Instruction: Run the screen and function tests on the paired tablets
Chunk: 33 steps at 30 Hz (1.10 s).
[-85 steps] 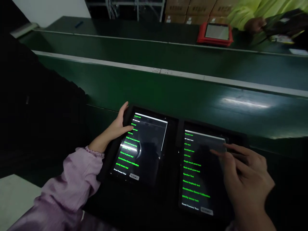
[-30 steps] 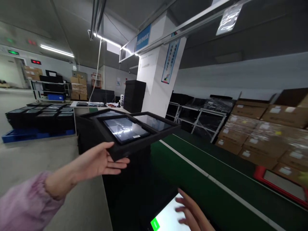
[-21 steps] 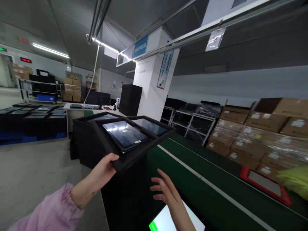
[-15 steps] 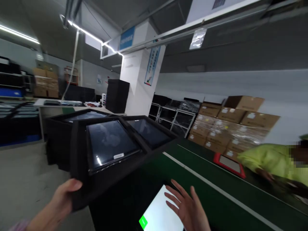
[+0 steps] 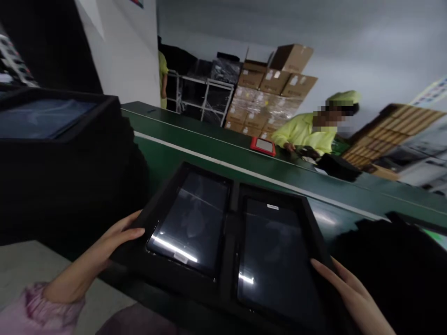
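Observation:
Between my two hands is a black foam tray (image 5: 232,232) with two compartments, each holding a dark glossy tablet. The left tablet (image 5: 195,218) and the right tablet (image 5: 275,260) lie face up, reflecting a ceiling light, and each bears a small white label. My left hand (image 5: 122,235) grips the tray's left edge, thumb on top. On the opposite edge, my right hand (image 5: 344,279) is closed with its thumb over the rim. The fingertips beneath the tray are hidden.
Left stands a tall stack of black trays (image 5: 63,181) with a screen in the top one. Dark stacked trays (image 5: 391,265) rise at right. Across the green conveyor (image 5: 167,151), a co-worker in yellow (image 5: 307,135) works near a red-framed tablet (image 5: 262,145). Cardboard boxes (image 5: 265,93) stand behind.
The tray has come off the left stack and over the conveyor in front of me. My right hand has gone from open and apart to holding its right edge. The view has turned right.

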Tool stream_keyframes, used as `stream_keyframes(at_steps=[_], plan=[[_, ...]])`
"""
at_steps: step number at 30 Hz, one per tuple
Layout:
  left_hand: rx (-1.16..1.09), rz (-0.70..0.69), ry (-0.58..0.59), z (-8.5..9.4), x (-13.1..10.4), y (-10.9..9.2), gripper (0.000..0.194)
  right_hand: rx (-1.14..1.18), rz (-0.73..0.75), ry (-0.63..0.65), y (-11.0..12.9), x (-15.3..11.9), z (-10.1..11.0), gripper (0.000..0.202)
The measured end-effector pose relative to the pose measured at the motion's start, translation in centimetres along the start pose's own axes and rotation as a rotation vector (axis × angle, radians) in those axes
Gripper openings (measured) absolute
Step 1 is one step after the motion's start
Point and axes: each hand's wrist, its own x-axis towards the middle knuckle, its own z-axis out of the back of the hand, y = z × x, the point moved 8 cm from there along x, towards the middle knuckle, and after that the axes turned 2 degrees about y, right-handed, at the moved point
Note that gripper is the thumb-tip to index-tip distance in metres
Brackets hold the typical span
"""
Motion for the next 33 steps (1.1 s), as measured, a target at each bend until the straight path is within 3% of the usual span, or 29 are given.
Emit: stream_keyframes(at_steps=[1, 4, 6, 9, 11, 15, 17, 19, 22, 25, 28, 33], plan=[[0.048, 0.016, 0.018, -1.1, 1.0, -0.2, 0.071, 0.024, -0.051, 0.015, -0.6, 0.8, 0.0, 0.083], [0.256, 0.011, 0.139, -3.9, 4.0, -0.7, 0.084, -0.011, 0.010, 0.031, -2.0, 4.4, 0.0, 0.098], [0.528, -0.142, 0.128, -4.7, 5.8, -1.9, 0.079, -0.151, 0.207, -0.083, -2.2, 6.3, 0.9, 0.097], [0.925, -0.364, 0.053, -7.0, 7.3, -3.7, 0.071, -0.547, 0.619, -0.304, -1.8, 6.0, 1.0, 0.074], [1.071, -0.401, 0.146, -10.7, 8.0, -3.7, 0.068, -0.777, 0.739, -0.341, -2.7, 5.2, -0.2, 0.068], [1.296, -0.411, 0.477, -21.2, 9.5, -1.5, 0.073, -0.985, 0.682, -0.368, -4.8, 4.7, -2.5, 0.082], [1.404, -0.467, 0.521, -25.4, 10.6, -0.6, 0.079, -0.940, 0.715, -0.380, -4.4, 4.5, -3.4, 0.087], [1.450, -0.511, 0.504, -27.9, 11.8, -0.1, 0.085, -0.867, 0.752, -0.366, -3.7, 4.5, -4.0, 0.083], [1.478, -0.530, 0.480, -28.5, 12.9, 0.1, 0.086, -0.853, 0.745, -0.296, -2.9, 4.5, -4.4, 0.070], [1.505, -0.532, 0.412, -27.1, 13.4, -0.2, 0.085, -0.882, 0.757, -0.258, -2.5, 4.5, -4.2, 0.069], [1.518, -0.544, 0.363, -26.5, 14.0, -0.7, 0.087, -0.891, 0.744, -0.251, -2.3, 6.1, -3.6, 0.075], [1.542, -0.715, 0.282, -29.1, 16.6, -2.7, 0.082, -0.877, 0.701, -0.240, -0.6, 11.5, -4.0, 0.090]])
